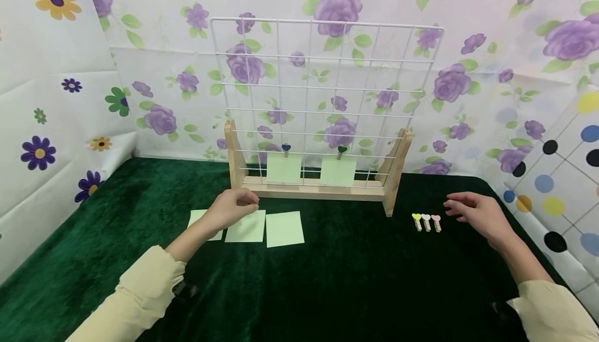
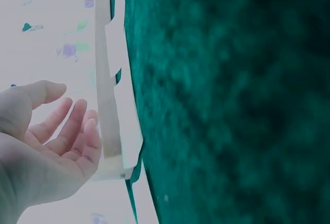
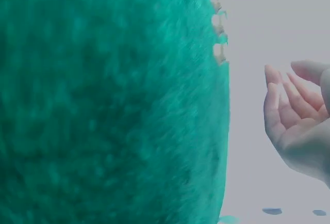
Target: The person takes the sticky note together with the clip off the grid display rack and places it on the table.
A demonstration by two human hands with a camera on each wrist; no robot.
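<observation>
My left hand (image 1: 232, 208) hovers over the paper squares at the left, fingers loosely bent, holding nothing. Three pale green paper squares lie in a row: a left one (image 1: 198, 218) partly hidden by the hand, a middle one (image 1: 246, 227) and a right one (image 1: 285, 228). My right hand (image 1: 478, 215) is above the cloth at the right, relaxed, with nothing in its fingers. Just left of it lie three small wooden clothespins with heart tops, yellow (image 1: 417, 222), white (image 1: 426, 222) and pink (image 1: 437, 223). In the wrist views, both the left hand (image 2: 56, 136) and right hand (image 3: 299, 115) are bare of objects.
A white wire grid (image 1: 306, 84) stands upright in a wooden base (image 1: 313, 191) at the back. Two green squares, left (image 1: 283, 169) and right (image 1: 338, 171), hang on it from dark heart clothespins. Dark green cloth (image 1: 337, 269) covers the table; patterned sheets (image 1: 178, 108) rise behind.
</observation>
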